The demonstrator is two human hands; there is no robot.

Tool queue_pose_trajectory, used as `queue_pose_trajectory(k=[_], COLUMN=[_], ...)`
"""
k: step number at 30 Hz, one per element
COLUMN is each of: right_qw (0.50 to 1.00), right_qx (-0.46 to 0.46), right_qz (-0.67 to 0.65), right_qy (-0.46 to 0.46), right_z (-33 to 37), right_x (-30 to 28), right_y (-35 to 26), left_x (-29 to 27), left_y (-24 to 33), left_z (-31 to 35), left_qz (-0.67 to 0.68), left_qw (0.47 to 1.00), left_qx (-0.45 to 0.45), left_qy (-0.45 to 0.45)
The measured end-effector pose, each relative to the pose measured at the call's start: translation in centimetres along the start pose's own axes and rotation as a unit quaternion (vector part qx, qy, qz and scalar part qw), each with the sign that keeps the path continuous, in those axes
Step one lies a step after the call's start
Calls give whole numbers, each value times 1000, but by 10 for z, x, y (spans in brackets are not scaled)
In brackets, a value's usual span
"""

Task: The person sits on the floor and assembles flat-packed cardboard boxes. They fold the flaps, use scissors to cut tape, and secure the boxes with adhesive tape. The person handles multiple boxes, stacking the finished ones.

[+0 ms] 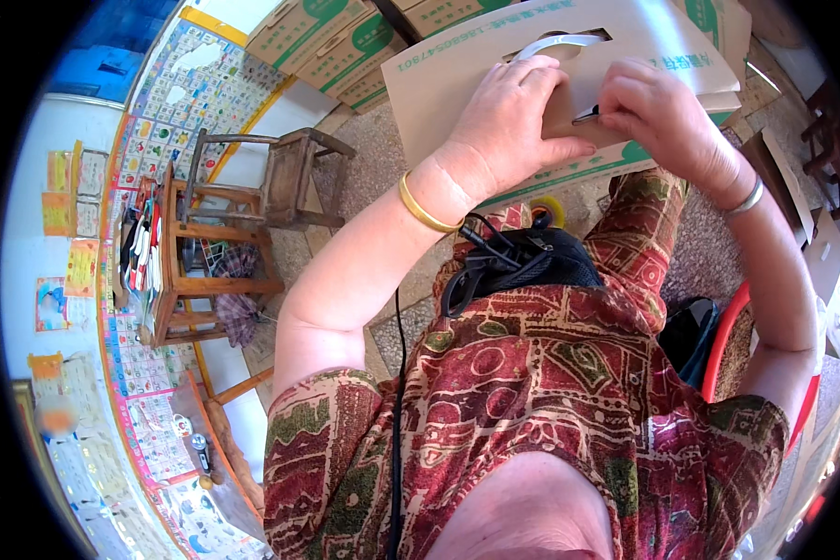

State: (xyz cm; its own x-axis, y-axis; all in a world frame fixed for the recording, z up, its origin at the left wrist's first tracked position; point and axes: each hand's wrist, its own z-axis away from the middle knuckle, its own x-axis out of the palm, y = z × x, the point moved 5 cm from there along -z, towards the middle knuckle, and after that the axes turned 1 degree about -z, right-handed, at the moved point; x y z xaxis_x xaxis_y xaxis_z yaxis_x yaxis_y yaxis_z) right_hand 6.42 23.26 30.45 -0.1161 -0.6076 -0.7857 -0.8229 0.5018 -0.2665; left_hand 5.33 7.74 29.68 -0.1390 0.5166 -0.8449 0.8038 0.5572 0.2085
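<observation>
A brown cardboard box [439,89] with green print stands before me at the top of the view. A curved white plastic handle [574,41] sits in the slot in its upper panel. My left hand [518,112] lies on the panel, its fingertips bent beside the handle and its thumb stretched out to the right. Close by on the right, my right hand [649,112] is closed in a pinch against the cardboard. Something small and dark shows at its fingertips, next to an opening in the panel; what it is I cannot make out.
More green-printed boxes [331,47] are stacked at the upper left. A wooden chair [289,177] and a wooden rack [219,280] stand to the left. A roll of tape [553,209] is by my legs. On the right is a red-rimmed basin [724,341]; a black cable [399,401] hangs along my front.
</observation>
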Motion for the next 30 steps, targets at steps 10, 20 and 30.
queue_pose_trajectory(k=[10,20,30], right_qw=[990,984,989], right_qx=[-105,-123,-89], right_qz=[67,106,100], right_qy=[60,78,60], right_z=[12,25,41], right_x=[-1,8,3], right_y=[-10,-15,-12], left_x=[4,5,13], left_y=[-1,-8,0], left_z=[0,1,1], left_qz=[-10,17,-49], left_qw=[1000,999,998], left_qx=[17,28,-2], left_qy=[13,25,43])
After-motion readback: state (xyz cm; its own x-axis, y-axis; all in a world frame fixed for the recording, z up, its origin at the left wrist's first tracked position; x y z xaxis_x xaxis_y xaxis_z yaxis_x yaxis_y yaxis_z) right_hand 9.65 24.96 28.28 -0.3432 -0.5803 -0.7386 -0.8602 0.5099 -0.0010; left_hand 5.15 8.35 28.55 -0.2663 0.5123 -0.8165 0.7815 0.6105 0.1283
